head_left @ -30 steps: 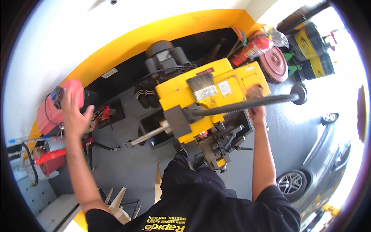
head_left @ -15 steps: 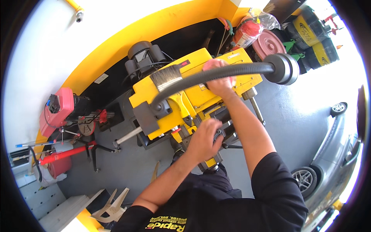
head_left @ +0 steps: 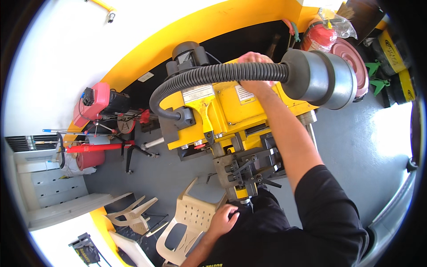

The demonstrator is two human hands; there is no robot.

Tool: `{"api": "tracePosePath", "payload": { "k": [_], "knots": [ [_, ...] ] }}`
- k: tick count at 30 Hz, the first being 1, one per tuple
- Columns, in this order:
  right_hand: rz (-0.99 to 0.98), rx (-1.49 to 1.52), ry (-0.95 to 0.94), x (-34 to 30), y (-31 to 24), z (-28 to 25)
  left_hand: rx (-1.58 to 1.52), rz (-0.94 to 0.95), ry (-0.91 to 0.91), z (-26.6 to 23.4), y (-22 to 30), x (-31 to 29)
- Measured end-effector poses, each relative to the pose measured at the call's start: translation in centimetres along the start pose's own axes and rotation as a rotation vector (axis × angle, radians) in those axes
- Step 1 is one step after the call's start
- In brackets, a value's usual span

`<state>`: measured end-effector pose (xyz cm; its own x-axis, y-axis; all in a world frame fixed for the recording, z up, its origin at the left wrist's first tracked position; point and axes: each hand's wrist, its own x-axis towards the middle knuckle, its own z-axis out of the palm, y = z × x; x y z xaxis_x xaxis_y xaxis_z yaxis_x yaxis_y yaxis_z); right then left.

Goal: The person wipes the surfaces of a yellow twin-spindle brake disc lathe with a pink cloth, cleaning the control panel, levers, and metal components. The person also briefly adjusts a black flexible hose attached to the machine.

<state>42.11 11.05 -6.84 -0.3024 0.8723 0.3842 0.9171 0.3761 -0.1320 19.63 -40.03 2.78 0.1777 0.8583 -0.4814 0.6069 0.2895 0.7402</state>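
My right hand [head_left: 258,86] is closed on a pink cloth [head_left: 255,58], pressed to the far top of a yellow lathe-like machine [head_left: 244,100]. A ribbed black gooseneck [head_left: 222,73] crosses in front of this hand and hides part of it. At the gooseneck's right end is a grey cylindrical head [head_left: 318,79]. On the machine lies a yellow-handled paintbrush [head_left: 204,113], its bristles mostly behind the gooseneck. My left hand [head_left: 223,220] hangs near my waist, fingers loosely apart, with nothing in it. The machine's dark tool post and levers [head_left: 244,169] are nearest to it.
Beige plastic chairs [head_left: 191,213] stand at the lower left. Further left are a pink-headed machine [head_left: 95,104] and a red tube-shaped tool [head_left: 100,147]. A dark motor [head_left: 187,51] sits behind the yellow machine. Pink lids [head_left: 349,62] and drums [head_left: 393,51] stand at the far right.
My left hand has dropped from the tool post toward my waist. My right hand keeps the cloth and has moved slightly toward the far edge. The view has shifted, bringing the gooseneck head closer.
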Motion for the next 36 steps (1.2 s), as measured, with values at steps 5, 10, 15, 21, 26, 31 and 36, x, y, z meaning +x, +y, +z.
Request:
{"api": "tracePosePath", "payload": {
  "k": [5, 10, 15, 21, 26, 31, 36],
  "knots": [
    [-0.265, 0.219, 0.015, -0.1, -4.0, -1.0, 0.008, -0.450, 0.066, 2.5, -10.4, -11.4],
    [-0.385, -0.242, 0.533, 1.6, 2.3, 1.3, -0.073, -0.763, 0.173, 4.4, -16.8, -19.4],
    [-0.070, 0.246, -0.219, 2.6, -7.6, -4.1, -0.258, -0.824, 0.193, 7.1, -18.0, -20.9],
    [0.123, -0.311, -0.106, 2.8, -4.5, -3.2, -0.550, -1.116, 0.146, 7.2, -22.7, -26.2],
    [-0.225, -0.052, -0.046, 1.1, -7.5, 0.8, -0.619, -1.063, 0.129, 3.5, -23.6, -25.6],
    [0.091, -0.285, -0.075, -0.9, 0.4, -2.9, -0.331, -0.812, 0.248, -1.1, -25.0, -20.9],
    [-0.093, -0.156, -0.222, -0.8, -11.7, -4.3, -0.203, -0.519, 0.223, -5.9, -18.9, -7.3]
  ]
}}
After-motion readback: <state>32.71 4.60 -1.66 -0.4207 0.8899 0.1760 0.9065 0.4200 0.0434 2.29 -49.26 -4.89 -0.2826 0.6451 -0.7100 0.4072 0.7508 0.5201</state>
